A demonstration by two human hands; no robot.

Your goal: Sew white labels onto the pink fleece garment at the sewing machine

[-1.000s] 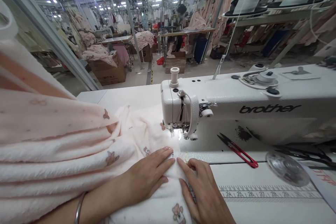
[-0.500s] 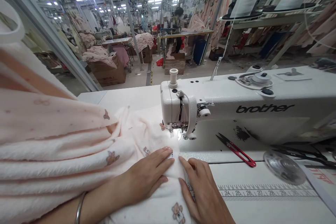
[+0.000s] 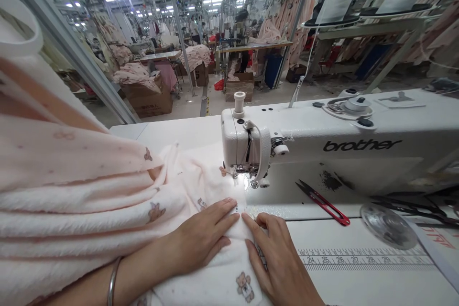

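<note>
A pale pink fleece fabric (image 3: 89, 201) printed with small bears is piled on the left and runs under the needle of a white Brother sewing machine (image 3: 322, 148). My left hand (image 3: 201, 239) lies flat on the fabric, fingers stretched toward the presser foot (image 3: 245, 177). My right hand (image 3: 276, 258) rests beside it on the fabric's right edge, forefinger extended and the other fingers curled, pressing the edge down. Both hands' fingertips nearly touch just in front of the needle.
Red thread snips (image 3: 324, 203) lie on the machine bed to the right. A round clear lid (image 3: 389, 224) and dark scissors (image 3: 416, 205) sit farther right. A printed ruler (image 3: 362, 258) runs along the table. Beyond are other workstations, cardboard boxes (image 3: 148, 100) and hanging garments.
The hands and fabric stay almost in the same place; the view has shifted slightly, and my fingertips sit a little closer to the presser foot.
</note>
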